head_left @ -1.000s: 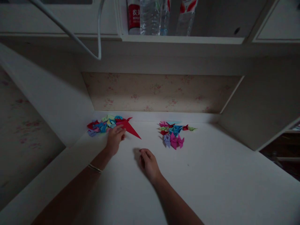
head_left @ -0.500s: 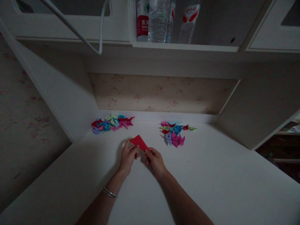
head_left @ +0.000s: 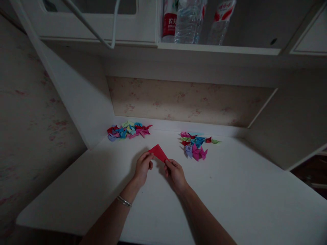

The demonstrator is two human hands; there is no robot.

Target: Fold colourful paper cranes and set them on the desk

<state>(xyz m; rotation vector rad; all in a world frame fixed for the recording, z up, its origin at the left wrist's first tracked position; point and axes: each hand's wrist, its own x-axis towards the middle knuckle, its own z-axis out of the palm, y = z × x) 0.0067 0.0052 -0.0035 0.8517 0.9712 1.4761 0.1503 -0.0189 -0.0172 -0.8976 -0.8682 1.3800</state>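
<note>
A red paper triangle (head_left: 158, 152) is held just above the white desk (head_left: 230, 190), near its middle. My left hand (head_left: 143, 167) pinches the paper's left corner, with a thin bracelet on that wrist. My right hand (head_left: 175, 173) pinches its lower right corner. Both hands have their fingers closed on the paper.
A heap of small coloured folded paper pieces (head_left: 127, 130) lies at the back left of the desk. A second heap (head_left: 195, 146) lies at the back right of centre. Water bottles (head_left: 189, 20) stand on the shelf above. A white cable (head_left: 112, 30) hangs at top left.
My left hand took the red paper from beside the left heap and brought it to the desk's middle. My right hand rose and took its other corner.
</note>
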